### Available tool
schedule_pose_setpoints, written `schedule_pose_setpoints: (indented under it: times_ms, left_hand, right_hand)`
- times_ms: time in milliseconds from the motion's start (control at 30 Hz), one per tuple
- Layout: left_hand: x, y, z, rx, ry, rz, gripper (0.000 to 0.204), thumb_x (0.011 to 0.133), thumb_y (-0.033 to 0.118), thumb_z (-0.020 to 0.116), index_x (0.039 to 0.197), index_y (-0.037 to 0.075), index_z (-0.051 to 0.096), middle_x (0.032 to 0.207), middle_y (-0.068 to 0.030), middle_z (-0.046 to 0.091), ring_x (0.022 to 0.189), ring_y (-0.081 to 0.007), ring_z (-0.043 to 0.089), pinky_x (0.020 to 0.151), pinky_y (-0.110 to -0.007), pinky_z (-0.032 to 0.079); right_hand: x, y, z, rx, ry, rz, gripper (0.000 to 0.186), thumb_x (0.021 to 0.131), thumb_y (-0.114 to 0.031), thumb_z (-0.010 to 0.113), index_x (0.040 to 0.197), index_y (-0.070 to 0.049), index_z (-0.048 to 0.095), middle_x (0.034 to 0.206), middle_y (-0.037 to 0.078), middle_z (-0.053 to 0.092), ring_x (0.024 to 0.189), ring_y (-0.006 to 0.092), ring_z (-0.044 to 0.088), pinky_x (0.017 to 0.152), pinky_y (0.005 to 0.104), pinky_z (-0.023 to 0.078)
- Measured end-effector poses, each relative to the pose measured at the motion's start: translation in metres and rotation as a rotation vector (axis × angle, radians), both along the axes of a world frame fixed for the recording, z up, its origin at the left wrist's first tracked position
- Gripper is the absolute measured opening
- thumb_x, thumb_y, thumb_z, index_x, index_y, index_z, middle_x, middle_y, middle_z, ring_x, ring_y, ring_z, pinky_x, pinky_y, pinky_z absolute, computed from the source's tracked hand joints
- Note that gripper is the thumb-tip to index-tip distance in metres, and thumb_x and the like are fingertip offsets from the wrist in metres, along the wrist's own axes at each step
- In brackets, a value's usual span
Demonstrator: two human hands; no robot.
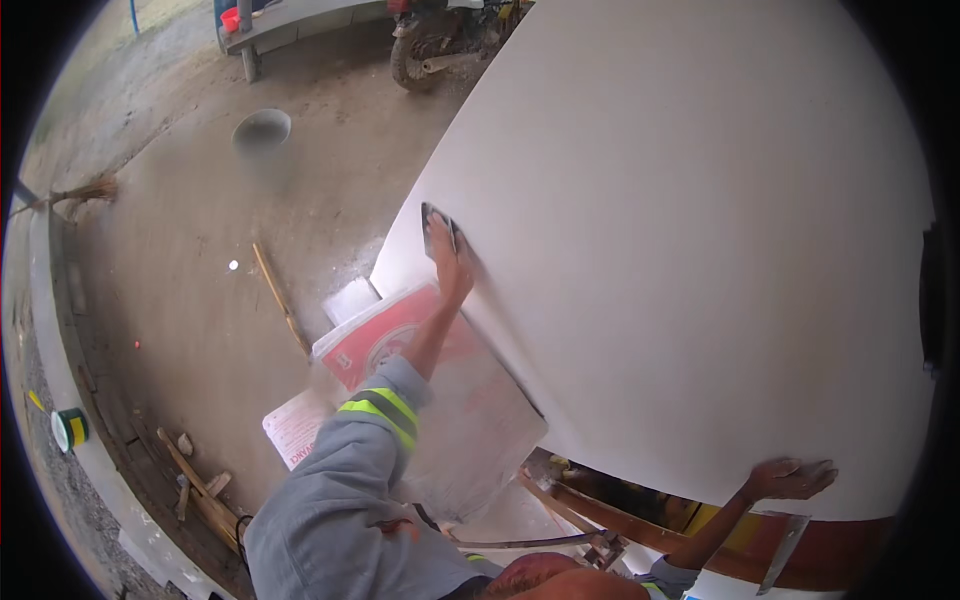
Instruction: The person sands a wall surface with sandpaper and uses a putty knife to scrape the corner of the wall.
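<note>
A left hand (pixel 450 260) presses a dark block (pixel 428 214) to a white panel (pixel 650 250) — grip closed on it. The right hand (pixel 793 478), loosely open, is empty.

Dirt floor (pixel 180 320) & kerb (pixel 57 330), w/ misc. objects.

Top: motorbike (pixel 430 55), partly cut off by upper edge; to its L, pale raised slab (pixel 310 18) on post (pixel 249 65), red container (pixel 231 19) at slab's end. Mid: grey basin (pixel 262 130) on floor; below it, sm. white disc (pixel 233 265) & thin wooden stick (pixel 275 285), lying aslant. Far L: straw broom (pixel 90 190) nr. kerb's upper end; white tub (pixel 70 430) w/ green & yellow band, at kerb. Lower L: planks (pixel 205 505), inside kerb.
</note>
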State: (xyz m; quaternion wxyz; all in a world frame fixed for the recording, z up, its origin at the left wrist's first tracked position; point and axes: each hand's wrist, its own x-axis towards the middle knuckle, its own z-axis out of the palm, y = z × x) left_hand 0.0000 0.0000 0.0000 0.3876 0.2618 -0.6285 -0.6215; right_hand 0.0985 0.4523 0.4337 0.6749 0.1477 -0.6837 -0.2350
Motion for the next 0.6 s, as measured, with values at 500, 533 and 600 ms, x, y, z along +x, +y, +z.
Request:
schedule_pose_setpoints:
  times_ms: [500,533,600]
  left_hand:
    - [-0.021,-0.017,0.156,-0.079,0.17,0.222,0.05,0.101,0.012,0.035,0.147,-0.003,0.023,0.153,-0.0254,0.02,0.144,-0.0406,0.013,0.117,-0.048,0.01]
    - [-0.004,0.004,0.076,-0.085,0.115,0.174,0.052,0.1,0.011,0.035,0.148,-0.004,0.02,0.154,-0.0266,0.016,0.144,-0.0423,0.01,0.117,-0.048,0.01]
    - [0.035,0.099,0.057,-0.096,0.063,0.007,0.056,0.099,0.012,0.038,0.148,-0.004,0.018,0.156,-0.0264,0.009,0.144,-0.0443,0.006,0.115,-0.052,0.005]
  right_hand:
    - [0.015,0.015,0.018,0.0,0.028,-0.002,0.053,0.102,-0.04,0.03,0.137,-0.002,0.039,0.143,0.022,0.037,0.134,0.0391,0.033,0.106,0.0542,0.031]
    - [0.014,0.009,0.017,0.01,0.013,0.011,0.053,0.102,-0.04,0.03,0.137,-0.002,0.039,0.142,0.022,0.037,0.134,0.0391,0.033,0.106,0.0544,0.03]
    - [0.012,0.009,0.014,0.035,0.002,-0.009,0.053,0.101,-0.041,0.029,0.137,-0.002,0.04,0.142,0.022,0.038,0.134,0.0392,0.032,0.106,0.0545,0.03]
